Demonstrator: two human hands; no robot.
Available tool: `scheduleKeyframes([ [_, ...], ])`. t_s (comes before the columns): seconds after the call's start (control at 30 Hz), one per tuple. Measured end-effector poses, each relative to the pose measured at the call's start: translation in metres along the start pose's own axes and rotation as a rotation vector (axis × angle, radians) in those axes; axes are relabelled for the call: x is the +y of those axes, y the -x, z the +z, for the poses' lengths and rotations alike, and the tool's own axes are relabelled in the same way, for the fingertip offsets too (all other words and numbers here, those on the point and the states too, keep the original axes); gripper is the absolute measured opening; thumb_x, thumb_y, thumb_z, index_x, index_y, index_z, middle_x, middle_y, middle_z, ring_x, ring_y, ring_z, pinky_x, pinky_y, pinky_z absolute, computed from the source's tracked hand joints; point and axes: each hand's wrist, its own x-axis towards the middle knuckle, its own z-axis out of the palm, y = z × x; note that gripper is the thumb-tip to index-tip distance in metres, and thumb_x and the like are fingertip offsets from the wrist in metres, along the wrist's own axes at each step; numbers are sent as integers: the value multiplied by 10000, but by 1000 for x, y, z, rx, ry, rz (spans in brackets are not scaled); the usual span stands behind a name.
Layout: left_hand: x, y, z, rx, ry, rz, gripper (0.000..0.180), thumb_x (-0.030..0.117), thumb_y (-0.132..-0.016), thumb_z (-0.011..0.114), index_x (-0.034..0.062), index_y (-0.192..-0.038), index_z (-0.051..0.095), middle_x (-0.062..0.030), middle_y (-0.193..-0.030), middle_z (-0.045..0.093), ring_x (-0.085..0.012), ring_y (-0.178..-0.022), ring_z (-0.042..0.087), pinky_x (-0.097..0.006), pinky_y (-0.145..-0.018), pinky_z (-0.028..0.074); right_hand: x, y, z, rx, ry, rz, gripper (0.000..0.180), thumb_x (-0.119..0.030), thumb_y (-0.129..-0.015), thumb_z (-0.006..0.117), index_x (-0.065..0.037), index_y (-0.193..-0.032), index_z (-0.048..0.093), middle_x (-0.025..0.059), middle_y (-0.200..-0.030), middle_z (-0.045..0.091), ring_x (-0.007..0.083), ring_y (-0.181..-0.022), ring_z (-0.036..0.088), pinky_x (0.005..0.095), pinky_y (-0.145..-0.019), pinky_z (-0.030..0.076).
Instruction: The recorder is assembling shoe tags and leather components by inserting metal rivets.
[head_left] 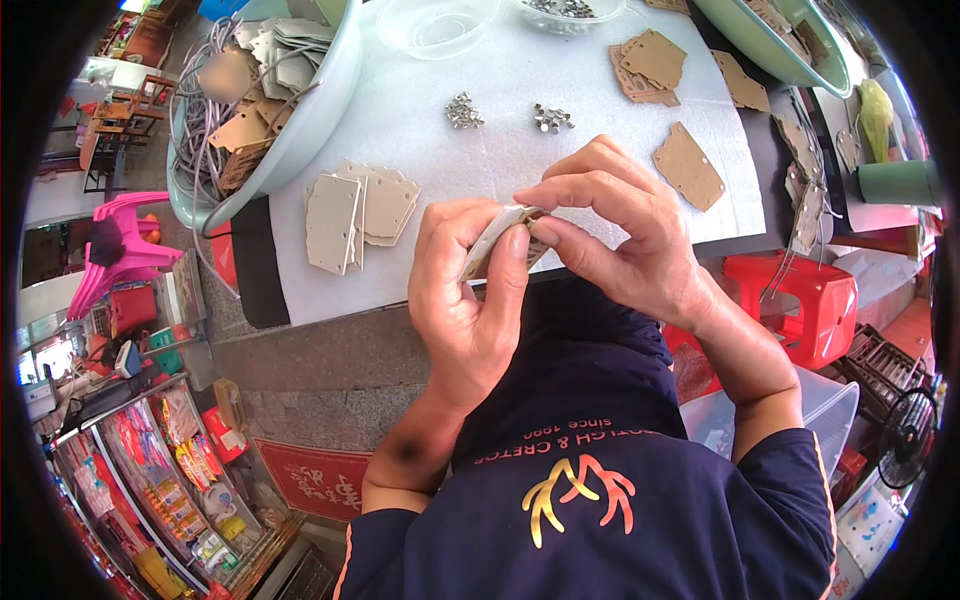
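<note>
Above the near edge of the table, my left hand [460, 300] is closed on a small cardboard piece [488, 243], its thumb on the near side and fingers behind. My right hand [625, 235] pinches the same piece at its right corner with thumb and forefinger; any small part between those fingertips is hidden. Left of my hands lie stacked pale grey cardboard pieces [334, 222] with small holes. Farther back sit two little heaps, small metal fasteners [464, 111] and shiny round metal caps [552, 118]. A brown cardboard piece [690, 166] lies to the right.
A pale green basin [335, 105] of cardboard pieces and grey cords stands left, another basin [715, 25] far right. Clear plastic bowls [440, 50] are at the back of the white sheet [600, 110]. Red stool [800, 305] at right, pink chair [125, 250] at left.
</note>
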Motion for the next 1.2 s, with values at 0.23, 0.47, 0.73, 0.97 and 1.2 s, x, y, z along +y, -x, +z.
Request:
scheduleKeyframes([
  [0.23,-2,-1,0,-50,56,6,97,26,-924,581,-8,-1003,535,-85,-961,528,-131,-815,510,-251,-691,443,0,0,-5,1,-25,-10,221,-26,-729,735,-43,-946,701,76,-839,616,198,-751,580,286,-646,458],
  [0.47,1,-1,-1,-89,131,-6,137,43,-942,561,-10,-1031,471,-98,-979,510,-108,-810,492,-246,-688,451,1,-4,-7,-31,-83,-8,198,-23,-699,729,-41,-873,636,77,-828,614,239,-789,590,333,-681,479],
  [0.73,-1,-1,-1,-154,79,70,132,51,-955,527,0,-1041,442,-103,-967,513,-102,-787,486,-240,-668,441,5,-2,1,-13,-149,1,193,-35,-680,670,-25,-841,563,89,-800,579,245,-735,562,323,-670,466],
  [0.97,-4,-1,0,-159,72,81,119,48,-961,514,-1,-1043,443,-98,-954,527,-104,-786,498,-240,-680,442,5,-2,1,-63,-189,90,157,-56,-724,638,-16,-838,538,96,-762,549,226,-677,546,320,-644,461],
  [1.2,6,0,-1,-84,196,-120,152,111,-977,520,8,-1077,472,-54,-976,555,-76,-848,504,-232,-762,435,7,2,5,-82,-490,316,180,-172,-885,648,-9,-954,618,30,-813,603,98,-724,527,282,-669,465],
])
